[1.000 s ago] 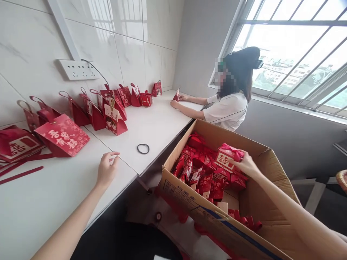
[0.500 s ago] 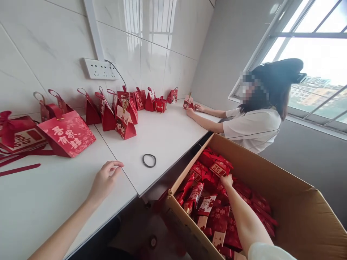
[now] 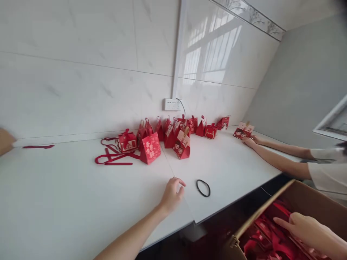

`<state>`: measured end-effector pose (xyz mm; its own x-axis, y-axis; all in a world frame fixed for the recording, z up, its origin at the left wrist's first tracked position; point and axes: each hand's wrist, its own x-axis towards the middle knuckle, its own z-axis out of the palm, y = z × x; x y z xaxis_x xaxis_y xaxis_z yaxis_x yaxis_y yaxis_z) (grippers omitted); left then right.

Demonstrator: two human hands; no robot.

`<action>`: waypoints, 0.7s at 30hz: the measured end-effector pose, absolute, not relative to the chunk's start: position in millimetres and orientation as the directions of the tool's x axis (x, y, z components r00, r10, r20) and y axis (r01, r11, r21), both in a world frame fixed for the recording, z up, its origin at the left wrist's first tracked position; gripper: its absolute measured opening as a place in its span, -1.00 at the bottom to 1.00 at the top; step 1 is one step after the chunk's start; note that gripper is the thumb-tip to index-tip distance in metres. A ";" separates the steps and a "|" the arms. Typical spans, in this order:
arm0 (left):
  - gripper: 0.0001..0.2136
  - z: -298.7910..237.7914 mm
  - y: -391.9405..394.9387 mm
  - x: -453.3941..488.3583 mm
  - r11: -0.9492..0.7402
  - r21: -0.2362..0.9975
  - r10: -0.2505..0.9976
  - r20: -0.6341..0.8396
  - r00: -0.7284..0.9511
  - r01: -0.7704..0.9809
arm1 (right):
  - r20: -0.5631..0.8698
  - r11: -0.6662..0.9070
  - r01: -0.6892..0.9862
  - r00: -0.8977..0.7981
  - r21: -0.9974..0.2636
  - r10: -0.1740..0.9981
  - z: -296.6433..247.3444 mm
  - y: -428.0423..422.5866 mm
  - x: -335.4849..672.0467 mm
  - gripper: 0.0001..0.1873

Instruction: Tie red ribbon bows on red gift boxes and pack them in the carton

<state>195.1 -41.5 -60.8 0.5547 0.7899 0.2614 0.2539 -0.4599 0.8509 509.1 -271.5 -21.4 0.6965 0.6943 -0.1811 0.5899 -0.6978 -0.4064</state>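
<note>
My left hand (image 3: 173, 195) hovers over or rests on the white table (image 3: 67, 206), fingers loosely curled, thumb and index finger apart, nothing between them. Right of it lies a black hair tie (image 3: 203, 188). Down in the cardboard carton (image 3: 282, 193), my right hand (image 3: 303, 227) is at a red gift box (image 3: 282, 209), its fingers closed at the box's edge; blur hides part of the grip. More red boxes and ribbons fill the carton around it. The nearest standing boxes are a red floral gift box (image 3: 151, 148) and a red box with a pale top (image 3: 182, 144).
Several red gift boxes line the tiled wall below a socket strip (image 3: 173, 104). Loose red ribbons (image 3: 116, 159) lie at their left. A co-worker's hands (image 3: 251, 141) touch a gift box (image 3: 243, 130) at the far right. A brown cardboard edge (image 3: 5, 141) shows far left.
The view has swung left and up, so the table and carton sit further right. My right hand is still inside the carton. My left hand stays near the table seam.
</note>
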 end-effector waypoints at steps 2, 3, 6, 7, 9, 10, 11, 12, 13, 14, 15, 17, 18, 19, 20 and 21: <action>-0.84 -60.3 -43.8 189.0 -0.451 0.854 0.805 0.264 0.532 0.259 | -0.113 -0.602 0.757 0.595 -0.255 0.796 17.7 -230.2 461.3 -0.54; -0.83 -59.5 -44.3 182.9 -0.447 0.856 0.809 0.264 0.525 0.259 | -0.041 -0.483 0.847 0.487 -0.224 0.872 36.4 -209.3 433.3 -0.55; -0.82 -54.7 -41.3 150.3 -0.455 0.855 0.804 0.274 0.527 0.250 | -0.012 -0.141 0.937 0.145 -0.319 0.989 76.1 -148.1 346.3 -0.59; -0.83 -52.6 -38.2 134.8 -0.464 0.851 0.800 0.285 0.528 0.246 | -0.029 -0.026 0.923 0.016 -0.385 0.999 81.9 -128.4 319.5 -0.62; -0.86 -48.7 -29.5 98.7 -0.480 0.843 0.804 0.311 0.507 0.245 | -0.001 0.144 0.853 -0.167 -0.501 0.986 82.8 -89.8 272.9 -0.70; -0.87 -47.0 -24.2 79.3 -0.480 0.841 0.814 0.322 0.483 0.249 | 0.038 0.188 0.819 -0.200 -0.542 0.979 79.1 -70.6 253.9 -0.73; -0.89 -45.8 -18.5 60.0 -0.473 0.842 0.831 0.329 0.449 0.258 | 0.087 0.204 0.801 -0.188 -0.563 0.978 73.6 -51.7 238.3 -0.75; -0.90 -45.0 -12.6 41.3 -0.455 0.849 0.854 0.330 0.401 0.270 | 0.142 0.199 0.793 -0.143 -0.575 0.979 67.2 -33.1 226.6 -0.76; -0.90 -44.7 -6.7 24.1 -0.424 0.860 0.883 0.324 0.340 0.283 | 0.202 0.175 0.790 -0.067 -0.587 0.977 60.3 -15.4 219.1 -0.77; -0.89 -44.8 -0.7 8.9 -0.384 0.876 0.912 0.310 0.267 0.294 | 0.271 0.142 0.785 0.034 -0.603 0.962 53.5 1.0 216.3 -0.80; -0.87 -45.4 5.2 -3.8 -0.336 0.893 0.938 0.289 0.191 0.300 | 0.344 0.100 0.774 0.159 -0.626 0.925 46.6 15.5 218.0 -0.82; -0.84 -47.4 16.4 -20.8 -0.241 0.925 0.970 0.236 0.054 0.293 | 0.460 -0.004 0.722 0.445 -0.692 0.768 32.5 36.6 233.1 -0.67; -0.82 -48.6 21.4 -25.0 -0.203 0.938 0.978 0.210 0.006 0.282 | 0.481 -0.058 0.677 0.577 -0.734 0.660 24.7 43.0 244.5 -0.56; -0.82 -49.7 25.6 -26.7 -0.175 0.947 0.982 0.189 -0.026 0.268 | 0.472 -0.105 0.620 0.687 -0.778 0.553 16.3 46.8 256.8 -0.47; -0.81 -50.7 28.8 -26.4 -0.155 0.955 0.984 0.172 -0.044 0.254 | 0.439 -0.141 0.554 0.769 -0.820 0.465 7.2 48.5 268.9 -0.40; -0.81 -51.2 31.0 -24.7 -0.142 0.960 0.986 0.159 -0.052 0.243 | 0.393 -0.164 0.487 0.827 -0.858 0.403 -2.4 48.8 279.8 -0.35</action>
